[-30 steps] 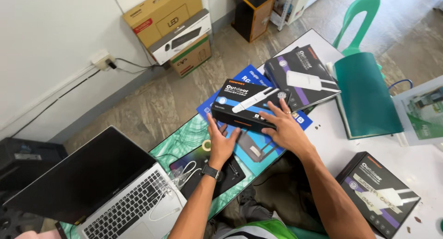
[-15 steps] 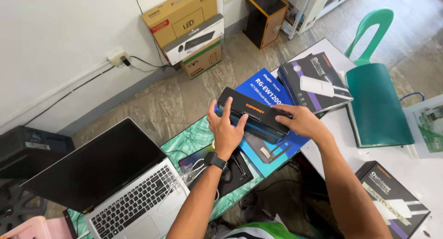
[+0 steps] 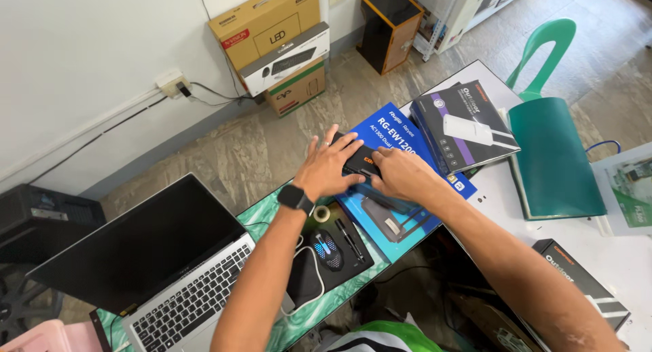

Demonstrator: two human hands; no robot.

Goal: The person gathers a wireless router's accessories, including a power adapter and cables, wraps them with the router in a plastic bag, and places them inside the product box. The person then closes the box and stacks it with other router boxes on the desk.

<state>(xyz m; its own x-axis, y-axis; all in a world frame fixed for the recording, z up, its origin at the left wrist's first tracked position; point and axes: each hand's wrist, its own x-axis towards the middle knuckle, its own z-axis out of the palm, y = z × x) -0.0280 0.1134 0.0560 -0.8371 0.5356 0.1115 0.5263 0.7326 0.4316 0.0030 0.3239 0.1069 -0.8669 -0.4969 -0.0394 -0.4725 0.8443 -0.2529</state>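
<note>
A black retail box with an orange stripe point(image 3: 358, 163) lies flat on top of a blue product box point(image 3: 397, 138) at the table's far edge. My left hand point(image 3: 328, 167), with a dark watch on the wrist, presses down on the black box's left part, fingers spread. My right hand point(image 3: 402, 176) rests palm down on its right part, covering most of it. Both hands touch each other over the box.
A black-and-purple box point(image 3: 465, 128) lies to the right, next to a green folder point(image 3: 553, 158). An open laptop point(image 3: 159, 270) sits at the left, a mouse point(image 3: 329, 249) on a black pad, a tape roll point(image 3: 322, 213). Another black box point(image 3: 585, 287) lies lower right. Cardboard boxes point(image 3: 272, 40) stand on the floor.
The black box, held up in both hands a second ago, has been lowered onto the blue box. Both hands now lie flat on top of it.
</note>
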